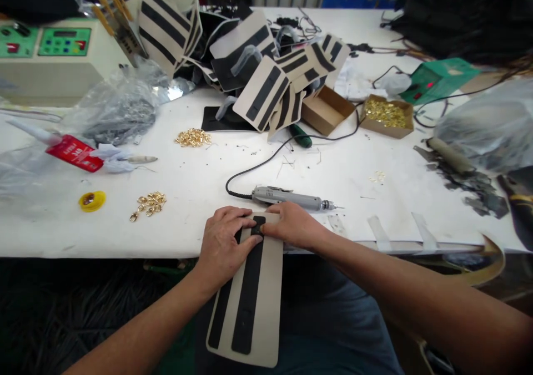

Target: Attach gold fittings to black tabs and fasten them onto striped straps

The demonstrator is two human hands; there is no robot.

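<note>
A beige panel with black strips (270,297) slopes from the table's front edge down over my lap. My left hand (225,242) is closed on its upper left part, with the thumb against a small dark piece (258,229) on one strip. From the other side, my right hand (295,226) grips the panel's top right edge, its thumb on the same dark piece. What that piece is I cannot make out, as fingers partly cover it. Just beyond the hands lies a grey electric screwdriver (287,197), its bit pointing right.
Striped panels (262,95) are heaped at the back. Gold clasps (150,203), small gold parts (192,137), a yellow tape roll (91,201) and a red glue tube (75,152) lie left. A cardboard box of gold parts (386,113) and a green power box (437,81) stand right.
</note>
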